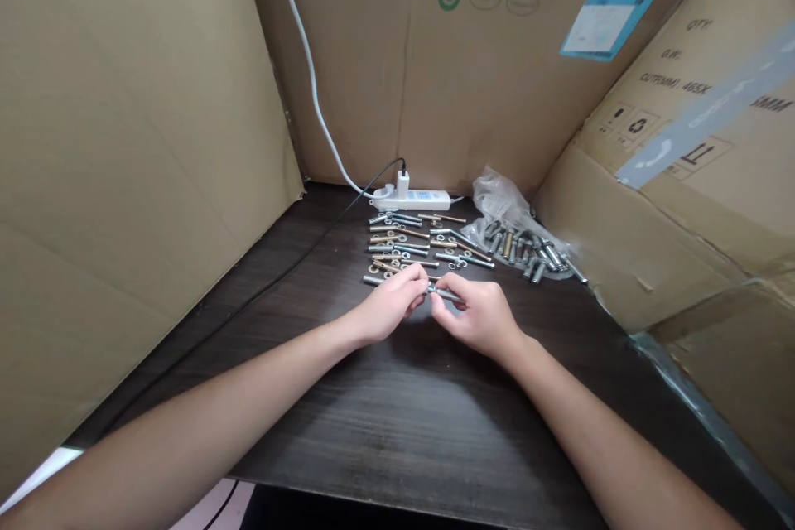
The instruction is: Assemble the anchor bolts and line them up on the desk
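Note:
My right hand (478,310) pinches a silvery metal anchor bolt (447,295) between thumb and fingers, low over the dark table. At the bolt's left end, my left hand (397,302) is closed, its fingertips touching that end. Whether a small nut or washer sits between those fingers is hidden. Just beyond both hands lie rows of separated parts: steel and brass-coloured bolts (410,233), sleeves and small round washers (373,269). A silvery sleeve (373,280) rests left of my left hand.
Behind the parts stands a white power strip (422,199) with a plugged-in adapter (403,183). A black cable (273,277) crosses the table's left side. To the right, a clear plastic bag (497,197) holds several assembled bolts (527,250). Cardboard walls (397,58) enclose the table (397,422).

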A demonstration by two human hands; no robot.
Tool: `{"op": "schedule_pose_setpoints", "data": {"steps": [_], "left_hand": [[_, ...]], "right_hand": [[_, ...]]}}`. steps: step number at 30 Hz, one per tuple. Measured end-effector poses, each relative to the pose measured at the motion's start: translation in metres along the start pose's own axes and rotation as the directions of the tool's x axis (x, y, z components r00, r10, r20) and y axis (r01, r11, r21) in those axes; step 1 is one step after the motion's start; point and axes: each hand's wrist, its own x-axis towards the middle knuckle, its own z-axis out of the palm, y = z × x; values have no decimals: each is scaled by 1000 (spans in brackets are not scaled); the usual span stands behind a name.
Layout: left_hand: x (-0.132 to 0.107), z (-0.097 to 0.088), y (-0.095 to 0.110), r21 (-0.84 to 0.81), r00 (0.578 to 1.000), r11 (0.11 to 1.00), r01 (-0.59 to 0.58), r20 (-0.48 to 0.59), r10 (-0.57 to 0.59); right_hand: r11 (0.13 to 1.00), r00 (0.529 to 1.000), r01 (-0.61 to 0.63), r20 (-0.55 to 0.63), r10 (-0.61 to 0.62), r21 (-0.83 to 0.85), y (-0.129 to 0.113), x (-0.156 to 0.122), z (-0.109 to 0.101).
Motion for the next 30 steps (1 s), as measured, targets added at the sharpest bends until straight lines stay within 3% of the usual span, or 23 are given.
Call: {"op": "schedule_pose_setpoints", "data": {"steps": [4,8,11,13,15,24,30], "left_hand": [[3,-2,-4,87,998,996,18,-67,-12],[5,-6,-2,-31,978,982,185,-91,-187],[3,-7,2,-172,945,929,327,73,-319],[1,-7,3,-245,911,881,404,193,-364],[1,-8,2,-298,891,845,444,248,-381],[1,-4,3,-327,880,822,467,265,-394],[-1,0,2,-332,921,859,390,128,-369]], "right_hand": [[1000,1000,-6,19,6,-10,-1,2,-1],[1000,999,-19,35,19,-10,1,2,-4],[1000,998,-20,60,19,14,2,1,-7],[999,996,-12,87,9,37,1,1,-9],[998,993,-6,119,-1,58,0,1,-10],[999,975,-6,221,13,-35,-2,5,-11],[994,965,-8,261,37,-109,-5,5,-10]]}}
